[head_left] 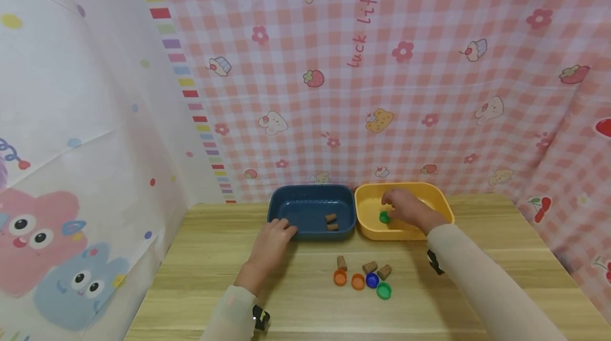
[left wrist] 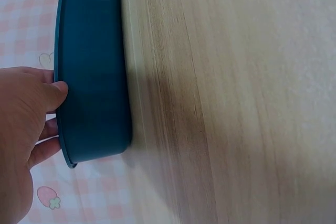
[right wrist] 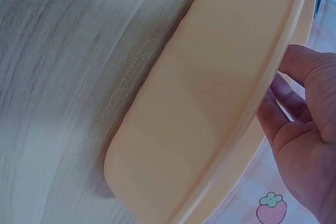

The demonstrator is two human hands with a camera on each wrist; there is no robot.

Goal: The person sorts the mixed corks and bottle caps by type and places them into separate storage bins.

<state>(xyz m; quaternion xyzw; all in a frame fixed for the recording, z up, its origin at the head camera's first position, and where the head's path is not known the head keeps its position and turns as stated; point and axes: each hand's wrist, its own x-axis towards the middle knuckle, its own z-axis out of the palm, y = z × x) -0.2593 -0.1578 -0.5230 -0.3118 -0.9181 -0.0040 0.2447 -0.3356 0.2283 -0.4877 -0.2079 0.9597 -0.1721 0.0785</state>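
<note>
My left hand (head_left: 272, 243) holds the near left rim of a dark blue plastic bin (head_left: 312, 236); in the left wrist view its thumb (left wrist: 61, 87) lies on the outer wall and the fingers go behind the rim. Two corks (head_left: 331, 218) lie inside that bin. My right hand (head_left: 406, 207) reaches over the near rim into a yellow plastic bin (head_left: 369, 232), fingers loosely bent. A green bottle cap (head_left: 384, 217) sits in the yellow bin just below the fingers, seemingly apart from them. The right wrist view hides the cap behind the bin's wall (right wrist: 210, 93).
On the wooden table (head_left: 305, 309) in front of the bins lie three corks (head_left: 369, 267), two orange caps (head_left: 358, 281), a blue cap (head_left: 372, 280) and another green cap (head_left: 384, 291). A pink checked cloth (head_left: 334, 92) hangs right behind the bins, which stand side by side.
</note>
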